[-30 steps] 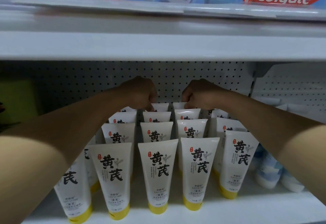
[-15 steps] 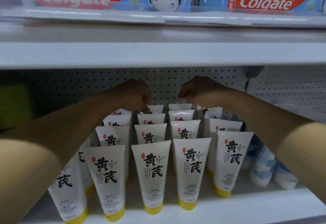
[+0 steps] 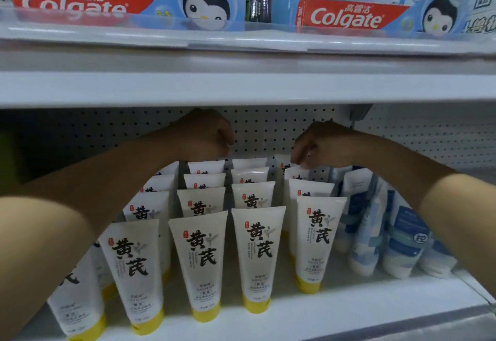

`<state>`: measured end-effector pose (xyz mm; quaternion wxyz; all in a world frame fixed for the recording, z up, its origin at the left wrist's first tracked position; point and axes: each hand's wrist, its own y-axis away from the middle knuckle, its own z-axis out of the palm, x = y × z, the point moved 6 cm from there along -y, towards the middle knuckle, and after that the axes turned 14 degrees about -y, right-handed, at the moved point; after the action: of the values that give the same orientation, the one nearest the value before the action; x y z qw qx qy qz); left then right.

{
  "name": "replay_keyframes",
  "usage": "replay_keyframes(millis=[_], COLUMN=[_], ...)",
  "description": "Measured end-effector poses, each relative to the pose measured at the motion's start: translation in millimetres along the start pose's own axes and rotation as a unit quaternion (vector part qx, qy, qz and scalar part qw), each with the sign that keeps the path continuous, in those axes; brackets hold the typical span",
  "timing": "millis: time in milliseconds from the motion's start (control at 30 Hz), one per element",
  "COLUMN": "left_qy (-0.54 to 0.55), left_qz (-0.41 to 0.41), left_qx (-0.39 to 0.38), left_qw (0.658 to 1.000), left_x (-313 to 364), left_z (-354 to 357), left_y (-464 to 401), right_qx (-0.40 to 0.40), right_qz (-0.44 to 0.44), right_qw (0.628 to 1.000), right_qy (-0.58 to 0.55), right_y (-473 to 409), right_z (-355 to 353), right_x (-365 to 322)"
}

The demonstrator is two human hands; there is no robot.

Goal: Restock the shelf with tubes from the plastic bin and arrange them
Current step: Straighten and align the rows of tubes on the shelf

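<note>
Left hand [image 3: 204, 136] is deep in the white metal shelf [image 3: 349, 311], against the white perforated back panel [image 3: 257, 131], directly above the back tube of the second file of white squeeze tubes with yellow caps and black characters [image 3: 201, 260]. Fingers curl down; the fingertips are hidden behind the knuckles, so I can't tell whether this grip has the crimp or only touches it. Right hand [image 3: 319, 145], also at the panel, sits over the rearmost tubes [image 3: 295, 173] of the rightmost file, fingers curled onto a top crimp, reads as a pinch. Tubes stand cap-down, long axis vertical with a slight backward lean, about five files running front to back from the panel. The work lies straight below each grip; each hand is nearer its own side. Likely step: squaring the back row. Right of the files, still under the panel: white-and-blue soft packs [image 3: 402, 236], leaning. Plastic bin not in view. Above the panel, Colgate boxes [image 3: 346, 16] on the upper shelf.
</note>
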<state>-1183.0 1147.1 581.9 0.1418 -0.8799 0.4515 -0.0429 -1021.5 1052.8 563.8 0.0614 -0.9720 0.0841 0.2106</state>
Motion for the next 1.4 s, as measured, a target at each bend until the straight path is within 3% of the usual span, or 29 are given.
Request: replay_keyframes(millis=[600,767,967,1400], left_qy=[0.023,0.026,0.033,0.019], left_qz=[0.008,0.013,0.004,-0.008], left_qx=[-0.023,-0.023,-0.031,-0.035], left_qw=[0.999,0.999,0.999,0.999], left_x=[24.9,24.2,22.0,21.4], left_z=[8.6,10.2,15.1,14.2], left_y=[-14.0,-16.6,-18.1,-12.9], right_qx=[0.011,0.085,-0.006,-0.02], right_qz=[-0.035,-0.031,0.006,-0.001], right_qw=[0.999,0.996,0.999,1.0], right_qy=[-0.019,-0.018,0.052,0.017], right_y=[2.8,-8.8,-37.2,-42.8], right_z=[6.8,-15.9,13.8,18.1], right_x=[5.2,9.6,17.6,20.7])
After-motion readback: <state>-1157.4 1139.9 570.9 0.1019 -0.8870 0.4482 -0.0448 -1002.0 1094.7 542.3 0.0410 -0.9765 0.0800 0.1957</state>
